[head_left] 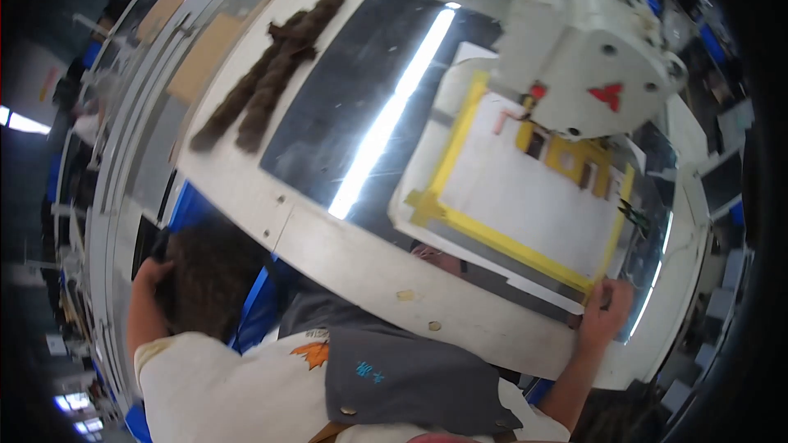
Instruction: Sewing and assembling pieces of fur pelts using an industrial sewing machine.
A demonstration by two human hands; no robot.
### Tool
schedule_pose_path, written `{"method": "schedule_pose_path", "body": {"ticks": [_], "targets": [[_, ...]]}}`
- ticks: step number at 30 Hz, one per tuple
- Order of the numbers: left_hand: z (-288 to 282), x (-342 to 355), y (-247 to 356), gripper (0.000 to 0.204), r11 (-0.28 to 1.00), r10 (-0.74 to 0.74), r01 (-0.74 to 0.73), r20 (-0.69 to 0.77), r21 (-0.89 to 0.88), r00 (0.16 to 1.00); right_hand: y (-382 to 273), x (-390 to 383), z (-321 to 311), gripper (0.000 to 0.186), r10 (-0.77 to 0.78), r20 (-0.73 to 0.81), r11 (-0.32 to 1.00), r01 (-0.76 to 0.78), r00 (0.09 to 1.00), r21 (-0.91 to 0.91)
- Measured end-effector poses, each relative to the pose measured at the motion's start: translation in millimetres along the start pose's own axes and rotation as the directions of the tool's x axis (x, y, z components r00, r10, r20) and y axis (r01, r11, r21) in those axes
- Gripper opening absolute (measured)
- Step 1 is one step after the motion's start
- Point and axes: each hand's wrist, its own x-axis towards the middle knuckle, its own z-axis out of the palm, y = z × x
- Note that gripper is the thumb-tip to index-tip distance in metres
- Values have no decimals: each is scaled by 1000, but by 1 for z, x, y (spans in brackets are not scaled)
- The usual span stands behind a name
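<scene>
On my left side, my left hand (152, 271) is beside dark brown furry material (209, 267) above a blue bin (190, 203). Its fingers look bent and partly hidden; what they hold, if anything, is unclear. My right hand (607, 309) is curled at the near right corner of a white board edged with yellow tape (513, 244). Something small and dark shows by its fingers, too blurred to name. The board lies tilted under the head of a sewing machine (591, 74). Yellow pieces with cut-outs (566, 157) lie on the board below that head.
Two brown furry strips (271, 74) lie on the far left of the white table (353, 279). A glossy dark panel (345, 115) reflects a bright light. Small dark snips (634, 215) lie right of the board. Cardboard (205, 53) stands beyond the table's left edge.
</scene>
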Motion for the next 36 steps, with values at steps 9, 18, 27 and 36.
{"method": "schedule_pose_path", "body": {"ticks": [9,18,27,36], "targets": [[-12,81,102,41,944,320,-329,-159,-28,934,-10,9,3,12,26,-41,999,-24,999,41],[-106,-95,388,25,595,732,-555,-106,582,673,-1,1,-3,11,15,-65,1000,-13,998,23],[-82,-349,519,13,-184,874,-726,448,662,187,-66,29,-43,26,-205,-3,940,198,979,277],[35,-392,604,26,-670,698,-741,377,46,-609,-148,63,-85,71,-521,215,650,221,826,727]]}}
